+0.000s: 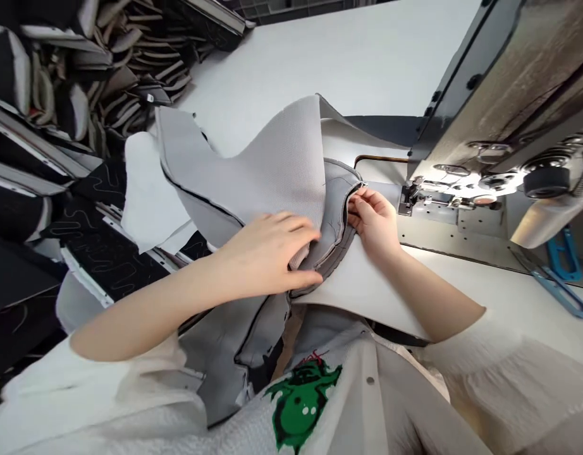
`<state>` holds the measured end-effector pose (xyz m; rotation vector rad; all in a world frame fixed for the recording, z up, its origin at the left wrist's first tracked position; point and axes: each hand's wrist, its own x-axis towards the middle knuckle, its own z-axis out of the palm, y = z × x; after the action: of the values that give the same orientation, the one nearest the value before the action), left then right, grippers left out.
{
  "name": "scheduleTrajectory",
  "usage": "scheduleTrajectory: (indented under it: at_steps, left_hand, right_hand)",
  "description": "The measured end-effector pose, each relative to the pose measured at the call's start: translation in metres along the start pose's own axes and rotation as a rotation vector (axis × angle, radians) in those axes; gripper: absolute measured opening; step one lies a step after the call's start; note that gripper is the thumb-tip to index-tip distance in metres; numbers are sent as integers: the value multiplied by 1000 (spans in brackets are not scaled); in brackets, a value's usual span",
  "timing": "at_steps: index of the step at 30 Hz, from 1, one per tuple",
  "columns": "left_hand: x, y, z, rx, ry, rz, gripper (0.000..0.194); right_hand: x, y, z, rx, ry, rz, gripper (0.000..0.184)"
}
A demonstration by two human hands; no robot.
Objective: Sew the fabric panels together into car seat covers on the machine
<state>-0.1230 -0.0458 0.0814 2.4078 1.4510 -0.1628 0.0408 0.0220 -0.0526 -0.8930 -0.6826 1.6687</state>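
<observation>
A large grey fabric cover (267, 158) with dark-edged seams lies folded and bunched over the white table, and part of it hangs down toward my lap. My left hand (277, 253) rests on the cover, its thumb and fingers apart around a fold. The fingertips partly go out of sight against the cloth. With thumb and fingers pinched together, my right hand (374, 221) grips the cover's curved seam edge. Just right of that hand is the sewing machine's presser foot (408, 197), apart from the cloth.
The sewing machine (481, 95) fills the right side, its needle area lit. Blue-handled thread snips (561, 294) lie at the right. Piles of dark and grey padded pieces (106, 76) crowd the left. The white tabletop (358, 57) stretches behind the cover.
</observation>
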Motion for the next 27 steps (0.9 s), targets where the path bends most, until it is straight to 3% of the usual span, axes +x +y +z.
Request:
scheduleTrajectory:
  at_steps: [3, 5, 10, 13, 16, 20, 23, 27]
  left_hand:
    - [-26, -6, -14, 268, 83, -194, 28]
    - [-36, -12, -20, 295, 154, -241, 27]
    - [-36, -6, -6, 358, 158, 50, 36]
    - [-29, -11, -5, 441, 196, 42, 29]
    - [-38, -28, -27, 445, 382, -80, 33]
    - [-75, -54, -54, 322, 700, -273, 28]
    - [-102, -79, -54, 190, 961, -441, 23]
    - [-129, -124, -26, -46, 1290, -707, 23]
  right_hand:
    - [-1, 4, -2, -112, -13, -101, 12]
    - [-2, 5, -2, -155, 6, -152, 14]
    - [-2, 9, -3, -252, 6, -181, 18]
    - [-4, 11, -7, -337, -11, -249, 25]
    - [-11, 10, -12, -491, -34, -400, 27]
    - [-18, 11, -16, -663, -34, -572, 28]
    - [-19, 16, -14, -680, -107, -458, 30]
    - [-24, 21, -2, -628, -352, -172, 34]
